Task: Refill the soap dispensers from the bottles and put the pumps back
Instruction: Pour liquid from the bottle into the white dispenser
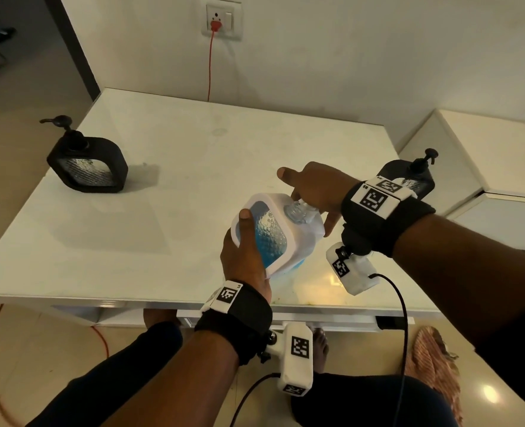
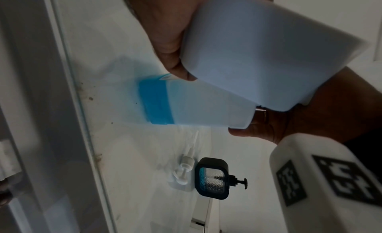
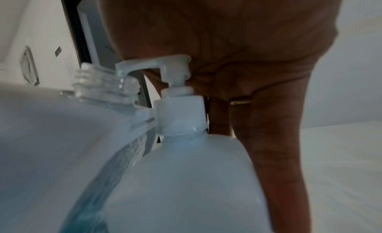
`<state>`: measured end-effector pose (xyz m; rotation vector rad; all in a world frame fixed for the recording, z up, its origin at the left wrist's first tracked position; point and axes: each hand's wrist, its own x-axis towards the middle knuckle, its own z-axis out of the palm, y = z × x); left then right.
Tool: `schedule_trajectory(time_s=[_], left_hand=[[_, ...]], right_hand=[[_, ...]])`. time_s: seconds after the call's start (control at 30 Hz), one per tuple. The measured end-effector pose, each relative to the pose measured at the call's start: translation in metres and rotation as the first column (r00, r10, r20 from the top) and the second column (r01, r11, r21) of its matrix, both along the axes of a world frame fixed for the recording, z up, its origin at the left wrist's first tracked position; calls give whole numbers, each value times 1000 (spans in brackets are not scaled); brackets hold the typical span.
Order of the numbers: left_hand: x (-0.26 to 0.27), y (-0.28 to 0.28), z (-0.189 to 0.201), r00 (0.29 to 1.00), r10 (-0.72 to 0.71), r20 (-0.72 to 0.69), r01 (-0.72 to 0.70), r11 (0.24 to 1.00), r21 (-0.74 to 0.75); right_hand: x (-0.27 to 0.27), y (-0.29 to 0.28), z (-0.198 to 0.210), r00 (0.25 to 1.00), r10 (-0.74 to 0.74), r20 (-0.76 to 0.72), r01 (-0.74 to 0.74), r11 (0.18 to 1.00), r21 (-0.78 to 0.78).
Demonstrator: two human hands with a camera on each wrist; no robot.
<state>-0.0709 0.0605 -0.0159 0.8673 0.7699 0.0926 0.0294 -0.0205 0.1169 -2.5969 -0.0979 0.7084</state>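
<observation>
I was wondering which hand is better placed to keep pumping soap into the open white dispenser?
Right: the right hand already rests on the white refill bottle's pump, while the left hand grips the tilted white dispenser.

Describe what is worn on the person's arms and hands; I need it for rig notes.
Each wrist carries a black band topped by a white block with black square markers. The left hand and right hand are bare; a thin ring shows on a right finger. A white camera box with markers and a black cable hangs under each wrist. Dark sleeves start near the frame edges.
</observation>
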Motion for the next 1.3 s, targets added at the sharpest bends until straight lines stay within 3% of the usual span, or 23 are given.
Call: schedule_trajectory(time_s=[0.13,0.43,0.67,0.93,1.17,1.3], left_hand=[[1,0,1,1000,10,28,-11,1000,17],[1,-1,5,1000,-14,12,13,1000,21],[2,1,7,999,-35,-12,35,999,33],[0,-1,8,1000,-16,4,16,1000,5],[2,0,9,1000,-14,-10,14,1000,2],[0,1,9,1000,-19,1,19,1000,12]], right_hand=[[0,-1,-5,998,10,68,-6,998,-66],[-2,-4,3,997,-27,-66,30,998,46],[1,-4,-7,995,53,83,-46,996,-81],[4,-3,-1,1000,4,-20,-5,999,-42],[7,-4,-7,997,33,74,-28,997,-68],[5,-1,-3,1000,25,15,-24,998,-58]])
